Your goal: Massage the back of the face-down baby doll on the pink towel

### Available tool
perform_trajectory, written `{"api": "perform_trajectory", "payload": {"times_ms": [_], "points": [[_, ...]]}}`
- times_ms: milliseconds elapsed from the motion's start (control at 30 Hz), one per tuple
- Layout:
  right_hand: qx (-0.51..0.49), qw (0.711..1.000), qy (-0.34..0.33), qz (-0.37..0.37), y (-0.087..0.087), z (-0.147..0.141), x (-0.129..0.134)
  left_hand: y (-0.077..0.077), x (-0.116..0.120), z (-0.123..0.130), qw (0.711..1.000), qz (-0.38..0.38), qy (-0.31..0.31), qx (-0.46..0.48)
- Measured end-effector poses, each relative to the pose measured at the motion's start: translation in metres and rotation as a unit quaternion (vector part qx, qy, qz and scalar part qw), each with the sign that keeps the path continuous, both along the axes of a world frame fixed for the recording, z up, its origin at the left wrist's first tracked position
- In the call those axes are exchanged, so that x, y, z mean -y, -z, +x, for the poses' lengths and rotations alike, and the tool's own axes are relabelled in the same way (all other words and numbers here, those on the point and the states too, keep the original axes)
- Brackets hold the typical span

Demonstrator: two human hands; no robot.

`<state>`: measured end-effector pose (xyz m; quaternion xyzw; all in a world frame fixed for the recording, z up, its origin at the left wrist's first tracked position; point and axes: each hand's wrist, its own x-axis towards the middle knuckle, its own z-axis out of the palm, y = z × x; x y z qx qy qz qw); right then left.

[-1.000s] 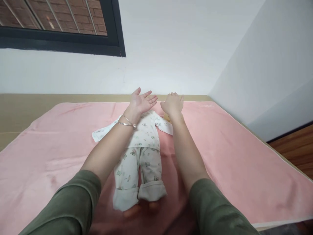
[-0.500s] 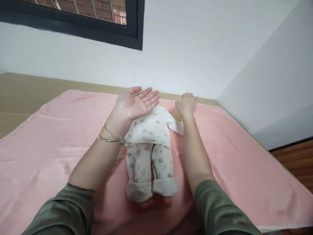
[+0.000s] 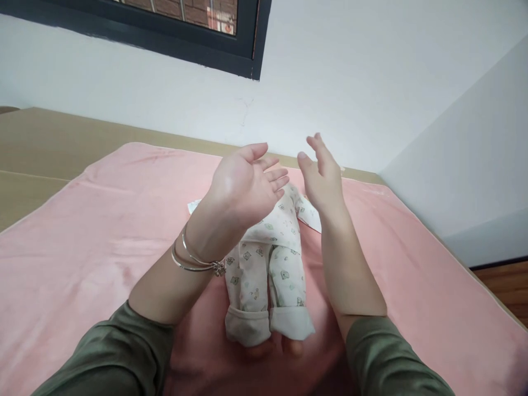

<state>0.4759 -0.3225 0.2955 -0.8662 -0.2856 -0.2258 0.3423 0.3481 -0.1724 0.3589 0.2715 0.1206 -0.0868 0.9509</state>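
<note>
A doll [image 3: 284,269] in white pyjamas with small printed figures lies in the middle of a pink blanket [image 3: 124,231]. Its bare feet poke out from rolled-up trouser cuffs, toward me. My left hand [image 3: 249,184], with two thin silver bangles at the wrist, hovers over the doll's upper body, palm turned up and fingers stretched. That hand hides most of the doll's head and chest. On the other side, my right hand [image 3: 324,176] is raised above the doll's sleeve [image 3: 309,214], thumb and fingers apart. I see nothing held in either hand.
The blanket covers much of a light wooden surface [image 3: 82,129] that runs up to a white wall [image 3: 350,99]. Above it is a dark-framed window [image 3: 249,49] with bars outside. Brown wood [image 3: 505,286] shows at the right edge.
My right hand has lifted and its fingers have spread; the yellowish thing beside it no longer shows. My left hand has shifted right, over the doll's chest. The whole view has swung slightly.
</note>
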Motion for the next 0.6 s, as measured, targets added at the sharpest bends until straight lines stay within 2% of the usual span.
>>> {"api": "perform_trajectory", "payload": {"times_ms": [67, 133, 200, 267, 367, 500, 567, 600], "points": [[0.028, 0.996, -0.088, -0.006, -0.002, -0.029, -0.013, -0.002, 0.004, -0.008, 0.998, -0.01, 0.041, 0.043], [0.066, 0.99, -0.122, -0.038, -0.002, -0.056, -0.023, -0.002, 0.005, -0.016, 0.991, -0.013, 0.076, 0.107], [0.11, 0.983, -0.133, -0.057, -0.002, -0.082, -0.031, -0.001, 0.003, -0.023, 0.984, -0.006, 0.078, 0.157], [0.149, 0.975, -0.151, -0.067, -0.002, -0.105, -0.035, 0.0, 0.0, -0.029, 0.987, 0.007, 0.05, 0.155], [0.162, 0.966, -0.178, -0.1, -0.005, -0.136, -0.035, -0.003, 0.0, -0.034, 0.994, 0.048, 0.003, 0.099], [0.146, 0.964, -0.194, -0.113, -0.009, -0.158, -0.026, -0.008, 0.02, -0.04, 0.976, 0.139, -0.081, 0.144], [0.136, 0.966, -0.194, -0.099, -0.013, -0.161, -0.02, -0.007, 0.034, -0.047, 0.971, 0.133, -0.114, 0.161], [0.124, 0.969, -0.188, -0.103, -0.016, -0.162, -0.017, -0.006, 0.04, -0.051, 0.977, 0.103, -0.106, 0.152]]}}
